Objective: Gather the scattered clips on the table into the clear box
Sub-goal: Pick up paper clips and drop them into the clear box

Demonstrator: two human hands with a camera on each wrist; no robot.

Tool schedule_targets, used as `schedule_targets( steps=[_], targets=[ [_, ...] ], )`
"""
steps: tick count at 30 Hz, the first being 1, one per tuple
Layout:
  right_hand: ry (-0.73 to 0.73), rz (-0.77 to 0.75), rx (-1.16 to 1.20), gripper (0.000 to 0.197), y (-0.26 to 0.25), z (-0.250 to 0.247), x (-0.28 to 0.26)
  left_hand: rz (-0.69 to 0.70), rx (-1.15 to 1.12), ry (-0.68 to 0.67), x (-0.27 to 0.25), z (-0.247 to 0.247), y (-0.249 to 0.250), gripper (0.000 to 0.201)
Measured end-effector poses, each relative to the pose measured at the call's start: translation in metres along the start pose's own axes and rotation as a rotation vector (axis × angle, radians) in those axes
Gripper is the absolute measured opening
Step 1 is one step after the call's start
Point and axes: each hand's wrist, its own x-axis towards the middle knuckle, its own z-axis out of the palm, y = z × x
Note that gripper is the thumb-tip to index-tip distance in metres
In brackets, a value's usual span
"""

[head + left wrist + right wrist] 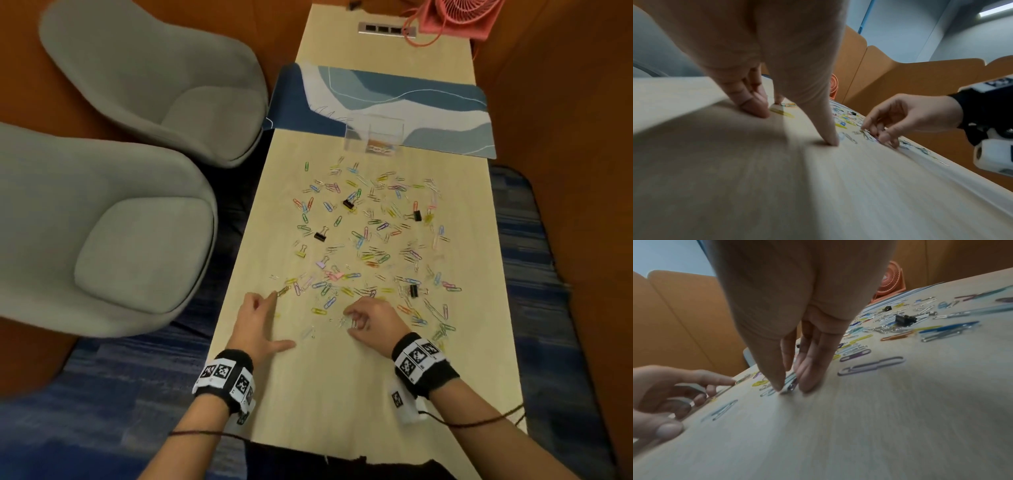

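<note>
Many coloured paper clips [370,240] and a few black binder clips [320,235] lie scattered over the pale wooden table [342,394]. The clear box [375,137] stands at the far end of the spread, on the edge of a blue mat, with some clips inside. My right hand [349,321] is at the near edge of the spread, thumb and curled fingers pinching a small bunch of silver paper clips [790,386]. My left hand [274,318] rests spread on the table, index fingertip touching a greenish clip [282,291], thumb pressed on the wood.
Two grey chairs [120,222] stand left of the table. A blue patterned mat [428,102] lies across the table beyond the box. A pink fan [459,17] and a socket panel [387,29] are at the far end. Orange partitions surround the table.
</note>
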Motion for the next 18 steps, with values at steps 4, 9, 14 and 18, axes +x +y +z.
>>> schedule_targets(
  steps=[4, 9, 14, 18],
  targets=[
    [0.182, 0.147, -0.149, 0.041, 0.006, -0.008, -0.021, 0.074, -0.071, 0.047, -0.002, 0.014, 0.015, 0.085],
    [0.178, 0.253, -0.177, 0.075, 0.012, -0.002, -0.043, 0.132, -0.171, 0.070, 0.001, 0.038, 0.035, 0.063],
    [0.157, 0.160, -0.176, 0.075, -0.003, 0.018, -0.031, 0.219, -0.157, 0.086, 0.011, 0.048, 0.055, 0.063],
    [0.138, 0.100, -0.324, 0.062, -0.022, 0.030, -0.020, 0.235, -0.004, 0.067, 0.022, 0.052, 0.060, 0.035]
  ],
)
